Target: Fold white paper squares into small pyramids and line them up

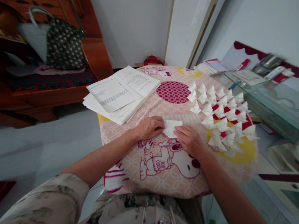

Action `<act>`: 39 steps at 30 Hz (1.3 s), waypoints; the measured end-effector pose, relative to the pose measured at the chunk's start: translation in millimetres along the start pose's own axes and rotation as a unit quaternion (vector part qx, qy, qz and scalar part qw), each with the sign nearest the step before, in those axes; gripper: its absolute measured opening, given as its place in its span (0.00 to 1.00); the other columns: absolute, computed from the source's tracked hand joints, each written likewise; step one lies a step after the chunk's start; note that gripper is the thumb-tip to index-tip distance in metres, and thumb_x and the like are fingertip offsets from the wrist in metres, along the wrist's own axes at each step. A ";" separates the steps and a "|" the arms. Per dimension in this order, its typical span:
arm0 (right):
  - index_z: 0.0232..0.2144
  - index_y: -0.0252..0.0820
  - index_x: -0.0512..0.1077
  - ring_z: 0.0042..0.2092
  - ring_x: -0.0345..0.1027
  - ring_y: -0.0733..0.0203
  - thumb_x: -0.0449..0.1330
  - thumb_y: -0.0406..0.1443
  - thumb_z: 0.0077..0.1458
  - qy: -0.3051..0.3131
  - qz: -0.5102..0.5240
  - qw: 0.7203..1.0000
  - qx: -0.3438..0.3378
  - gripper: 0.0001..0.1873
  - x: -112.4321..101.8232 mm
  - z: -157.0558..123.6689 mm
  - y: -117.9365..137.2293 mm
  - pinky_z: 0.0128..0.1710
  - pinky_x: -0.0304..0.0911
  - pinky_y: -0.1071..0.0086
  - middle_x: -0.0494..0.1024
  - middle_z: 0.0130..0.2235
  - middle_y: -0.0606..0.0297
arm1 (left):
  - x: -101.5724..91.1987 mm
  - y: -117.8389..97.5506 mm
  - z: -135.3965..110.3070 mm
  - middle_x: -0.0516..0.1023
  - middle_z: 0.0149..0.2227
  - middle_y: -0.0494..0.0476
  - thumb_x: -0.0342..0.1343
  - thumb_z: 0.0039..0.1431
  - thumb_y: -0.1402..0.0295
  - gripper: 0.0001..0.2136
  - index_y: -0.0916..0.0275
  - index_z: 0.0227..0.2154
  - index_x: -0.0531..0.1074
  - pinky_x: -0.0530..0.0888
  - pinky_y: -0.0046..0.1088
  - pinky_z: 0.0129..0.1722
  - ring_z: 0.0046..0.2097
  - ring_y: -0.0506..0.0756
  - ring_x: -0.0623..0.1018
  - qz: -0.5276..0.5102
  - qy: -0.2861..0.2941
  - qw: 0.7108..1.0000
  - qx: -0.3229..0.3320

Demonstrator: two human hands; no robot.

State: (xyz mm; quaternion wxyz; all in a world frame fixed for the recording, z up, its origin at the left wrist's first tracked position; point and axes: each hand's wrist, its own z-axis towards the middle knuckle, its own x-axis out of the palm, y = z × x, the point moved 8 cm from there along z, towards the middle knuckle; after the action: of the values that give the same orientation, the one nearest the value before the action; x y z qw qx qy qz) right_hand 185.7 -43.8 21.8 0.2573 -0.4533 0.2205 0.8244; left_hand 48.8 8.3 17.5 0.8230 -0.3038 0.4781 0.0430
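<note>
Both palms down: our left hand (150,127) and right hand (189,139) pin the white paper (172,127) flat between them, fingers unclenched; paper triangles (225,113) rightward, printed sheets (122,91) leftward.

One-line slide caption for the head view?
Left hand and right hand press a white paper on the cartoon tablecloth, beside folded triangles and stacked sheets.

paper stack (120,93) txt unreadable, shelf items (269,65) blurred, slip (172,127) partly under left hand (150,127) & right hand (189,139)
</note>
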 end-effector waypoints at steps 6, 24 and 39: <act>0.33 0.42 0.79 0.42 0.74 0.54 0.56 0.24 0.54 -0.040 0.106 0.993 0.012 0.13 -3.4 -1.7 -8.0 0.46 0.71 0.55 0.82 0.40 0.57 | 1.9 -16.1 -3.6 0.80 0.42 0.62 0.52 0.65 0.74 0.10 0.63 0.39 0.79 0.73 0.30 0.46 0.43 0.54 0.78 -0.019 0.028 0.996 0.080; 0.24 0.41 0.77 0.29 0.67 0.63 0.61 0.34 0.56 0.065 0.211 0.949 0.223 0.10 8.3 26.5 -48.4 0.29 0.59 0.68 0.75 0.26 0.66 | 3.5 -35.3 -13.4 0.79 0.45 0.62 0.50 0.63 0.78 0.14 0.62 0.43 0.79 0.73 0.33 0.49 0.47 0.56 0.77 -0.007 0.092 0.990 0.109; 0.22 0.41 0.73 0.31 0.67 0.63 0.62 0.30 0.55 0.005 0.179 0.958 0.225 0.10 18.1 22.1 -46.2 0.33 0.59 0.68 0.72 0.27 0.66 | 0.6 -37.8 -13.3 0.80 0.44 0.61 0.50 0.63 0.78 0.13 0.61 0.41 0.79 0.73 0.33 0.48 0.47 0.57 0.77 -0.029 0.082 0.989 0.122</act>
State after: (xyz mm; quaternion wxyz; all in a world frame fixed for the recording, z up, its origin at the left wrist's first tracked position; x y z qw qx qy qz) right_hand 192.3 9.0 11.1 0.1998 -0.3404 0.4795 0.7837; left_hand 52.7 -29.8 29.6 0.8128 -0.2173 0.5366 -0.0643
